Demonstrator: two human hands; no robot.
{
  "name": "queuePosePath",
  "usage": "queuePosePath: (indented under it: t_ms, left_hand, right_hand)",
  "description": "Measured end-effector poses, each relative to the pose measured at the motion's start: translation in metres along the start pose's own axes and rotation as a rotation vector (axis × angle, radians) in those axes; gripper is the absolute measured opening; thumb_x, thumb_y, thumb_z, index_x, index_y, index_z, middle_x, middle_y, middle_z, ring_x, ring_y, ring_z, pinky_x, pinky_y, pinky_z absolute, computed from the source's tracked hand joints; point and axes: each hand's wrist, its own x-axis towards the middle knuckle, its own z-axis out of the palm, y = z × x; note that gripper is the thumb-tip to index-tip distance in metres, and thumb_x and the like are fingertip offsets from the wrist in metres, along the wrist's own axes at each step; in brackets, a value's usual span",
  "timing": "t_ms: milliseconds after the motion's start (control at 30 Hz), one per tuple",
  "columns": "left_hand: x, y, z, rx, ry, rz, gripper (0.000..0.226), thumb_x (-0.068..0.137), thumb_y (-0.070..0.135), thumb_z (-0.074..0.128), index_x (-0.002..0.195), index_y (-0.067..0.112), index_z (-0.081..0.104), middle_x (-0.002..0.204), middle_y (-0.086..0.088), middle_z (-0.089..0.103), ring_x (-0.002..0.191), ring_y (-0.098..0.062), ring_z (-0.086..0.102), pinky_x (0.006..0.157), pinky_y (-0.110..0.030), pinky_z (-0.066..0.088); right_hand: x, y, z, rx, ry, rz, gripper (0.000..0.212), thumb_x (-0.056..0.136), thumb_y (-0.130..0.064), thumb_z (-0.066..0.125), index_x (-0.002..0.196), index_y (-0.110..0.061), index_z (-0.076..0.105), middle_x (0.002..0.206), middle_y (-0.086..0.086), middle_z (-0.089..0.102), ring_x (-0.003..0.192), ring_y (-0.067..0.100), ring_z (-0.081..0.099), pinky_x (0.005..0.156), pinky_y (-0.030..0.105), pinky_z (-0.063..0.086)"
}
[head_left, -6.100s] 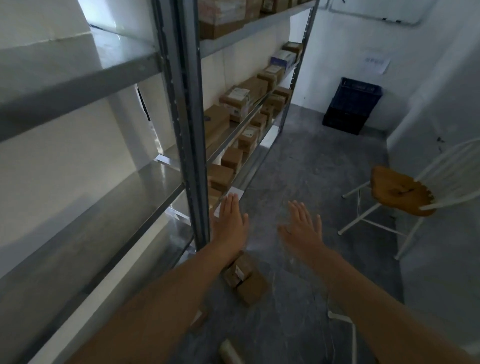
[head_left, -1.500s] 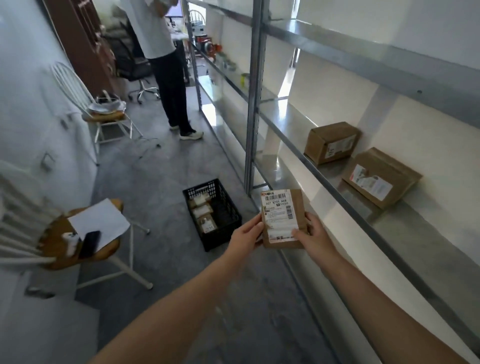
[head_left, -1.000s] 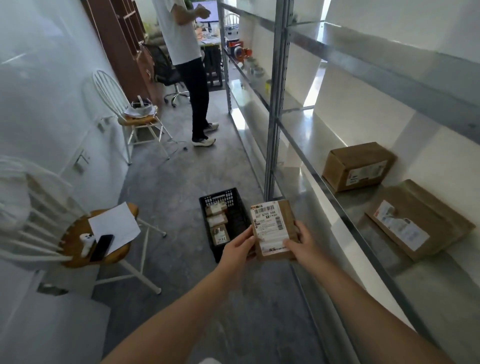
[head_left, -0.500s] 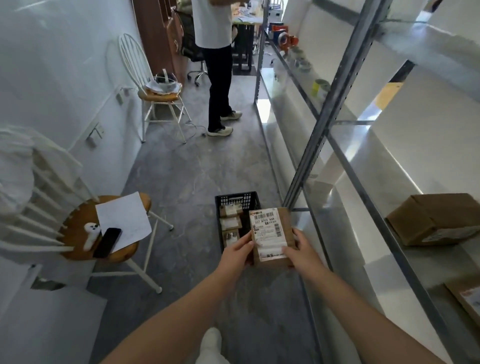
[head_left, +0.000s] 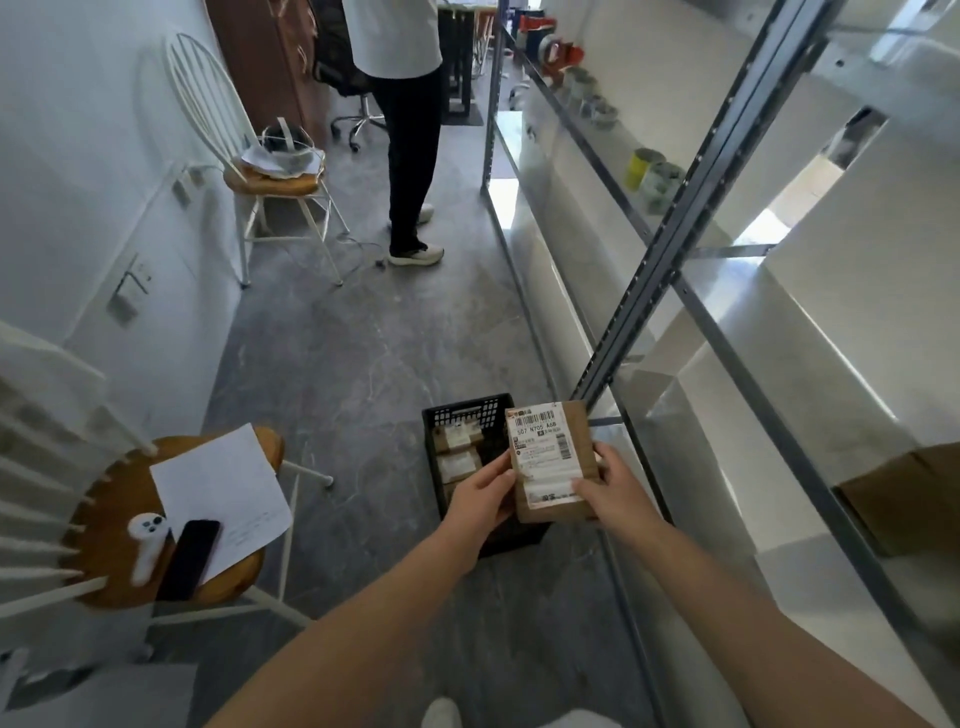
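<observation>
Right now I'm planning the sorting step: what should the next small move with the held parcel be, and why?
Probably swing the parcel right, toward the shelf. The left hand and right hand both grip it, label up and clear of the crate. A box already sits on that shelf, which suggests parcels go there.

Head camera looks down the aisle floor (head_left: 363, 364).
</observation>
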Motion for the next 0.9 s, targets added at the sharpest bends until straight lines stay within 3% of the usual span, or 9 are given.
queuePosePath:
  t_ms: [133,333,467,600,767,833,900]
  left_hand:
    - [0.027,0.018,0.000,0.021,-0.004,0.001,0.032,0.101,0.009,0.050,0.115,0.034,0.064,0.103,0.005,0.076,0.094,-0.012,0.073,0.069,-0.021,0.057]
    - [0.076,0.044,0.002,0.061,0.064,0.037,0.035,0.099,0.008,0.052,0.124,0.030,0.062,0.111,0.002,0.074,0.100,-0.014,0.071,0.072,-0.021,0.057]
    - [0.113,0.074,0.004,0.108,0.154,0.065,0.035,0.099,0.010,0.053,0.128,0.029,0.060,0.110,0.003,0.074,0.098,-0.014,0.072,0.072,-0.021,0.057]
    - [0.159,0.112,0.018,0.134,0.227,0.058,0.038,0.098,0.006,0.053,0.134,0.019,0.057,0.104,0.004,0.076,0.095,-0.013,0.072,0.068,-0.019,0.056]
    - [0.211,0.146,0.042,0.181,0.286,0.045,0.042,0.098,0.008,0.054,0.138,0.020,0.054,0.105,0.006,0.075,0.092,-0.012,0.073,0.071,-0.024,0.057]
    - [0.226,0.153,0.050,0.175,0.317,0.049,0.042,0.098,0.006,0.054,0.138,0.017,0.053,0.102,0.005,0.075,0.085,-0.012,0.073,0.067,-0.024,0.058]
    - [0.237,0.158,0.055,0.153,0.349,0.028,0.044,0.097,0.002,0.052,0.139,0.014,0.052,0.109,-0.003,0.072,0.085,-0.015,0.072,0.074,-0.030,0.060]
  right_hand:
    - [0.030,-0.011,-0.002,0.021,-0.002,0.021,0.062,0.090,-0.001,0.057,0.145,-0.023,0.037,0.121,-0.001,0.064,0.100,0.015,0.065,0.074,0.029,0.056]
    - [0.096,-0.026,-0.002,0.034,-0.017,0.026,0.058,0.089,0.000,0.056,0.139,-0.026,0.044,0.119,-0.004,0.064,0.099,0.013,0.064,0.081,0.032,0.056]
    - [0.151,-0.045,-0.001,0.113,-0.119,0.038,0.058,0.090,-0.001,0.056,0.140,-0.027,0.043,0.117,-0.005,0.065,0.092,0.004,0.064,0.069,0.021,0.054]
    - [0.206,-0.065,-0.015,0.158,-0.168,0.047,0.057,0.090,-0.005,0.056,0.140,-0.031,0.043,0.110,-0.010,0.066,0.091,0.005,0.065,0.066,0.023,0.054]
    - [0.274,-0.079,-0.032,0.281,-0.215,0.094,0.053,0.090,0.001,0.054,0.128,-0.035,0.048,0.100,-0.015,0.066,0.088,0.007,0.067,0.055,0.019,0.053]
    - [0.295,-0.081,-0.032,0.313,-0.236,0.109,0.054,0.090,0.003,0.053,0.130,-0.033,0.047,0.101,-0.013,0.066,0.090,0.009,0.067,0.057,0.020,0.054]
    - [0.309,-0.079,-0.029,0.314,-0.253,0.133,0.054,0.090,0.002,0.054,0.132,-0.031,0.048,0.104,-0.010,0.066,0.093,0.011,0.067,0.062,0.023,0.055]
